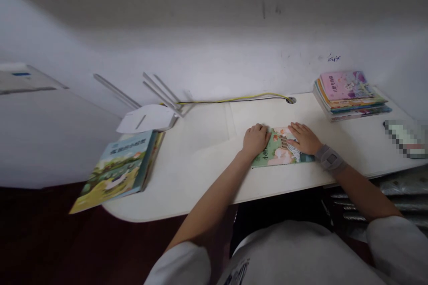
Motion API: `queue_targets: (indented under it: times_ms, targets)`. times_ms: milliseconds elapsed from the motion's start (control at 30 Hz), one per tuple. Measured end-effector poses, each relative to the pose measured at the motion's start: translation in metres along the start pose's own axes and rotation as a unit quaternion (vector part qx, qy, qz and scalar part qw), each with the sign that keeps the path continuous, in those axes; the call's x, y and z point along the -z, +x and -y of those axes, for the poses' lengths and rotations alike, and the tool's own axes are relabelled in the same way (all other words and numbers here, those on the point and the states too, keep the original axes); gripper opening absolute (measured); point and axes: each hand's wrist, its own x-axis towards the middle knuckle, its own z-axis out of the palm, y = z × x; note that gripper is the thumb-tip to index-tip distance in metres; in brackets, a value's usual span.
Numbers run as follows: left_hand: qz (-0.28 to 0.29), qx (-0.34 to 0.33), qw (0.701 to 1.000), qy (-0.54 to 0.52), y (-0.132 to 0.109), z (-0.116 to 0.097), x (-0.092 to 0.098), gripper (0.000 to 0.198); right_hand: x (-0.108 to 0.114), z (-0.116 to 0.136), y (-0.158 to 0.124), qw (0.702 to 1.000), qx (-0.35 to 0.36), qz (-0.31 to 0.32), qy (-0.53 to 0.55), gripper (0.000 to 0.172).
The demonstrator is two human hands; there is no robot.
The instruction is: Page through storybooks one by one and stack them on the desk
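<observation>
A picture book (279, 153) with a green, pink and blue illustrated cover lies flat on the white desk (194, 173) in front of me. My left hand (257, 140) is on its left edge, with bent fingers and the thumb over the cover. Across the upper right part of the cover rests my right hand (304, 139), its fingers stretched out and slightly apart. A grey band (331, 158) circles my right wrist. Both hands hide parts of the cover.
Several books (349, 91) are stacked at the back right, a pink one on top. More books (117, 169) overhang the desk's left end, beside a white router (147, 118) with raised antennas. A yellow cable (234, 99) runs along the wall to a hole (291, 100). A pixelated object (408, 138) lies far right.
</observation>
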Motion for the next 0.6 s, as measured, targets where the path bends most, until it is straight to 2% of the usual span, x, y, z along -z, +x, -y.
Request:
queue_targets:
  times_ms: [200,300,433,533,600]
  targets:
    - [0.004,0.049,0.999,0.002,0.021,-0.003,0.004,0.047,-0.003,0.000,0.000,1.000,-0.006,-0.009,0.000,0.059]
    - [0.024,0.083,0.992,-0.089,0.030,-0.002,0.006,0.049,-0.004,0.000,-0.001,1.000,-0.008,-0.009,0.004,0.058]
    - [0.048,0.127,0.970,-0.199,0.037,0.009,0.011,0.042,-0.004,0.000,0.000,1.000,-0.012,-0.001,0.008,0.059]
    - [0.054,0.159,0.951,-0.259,0.032,0.024,0.016,0.034,-0.004,-0.001,0.000,1.000,-0.013,0.001,0.013,0.059]
    - [0.060,0.180,0.931,-0.311,0.019,0.034,0.018,0.034,-0.003,-0.001,0.000,1.000,-0.012,0.002,0.016,0.059]
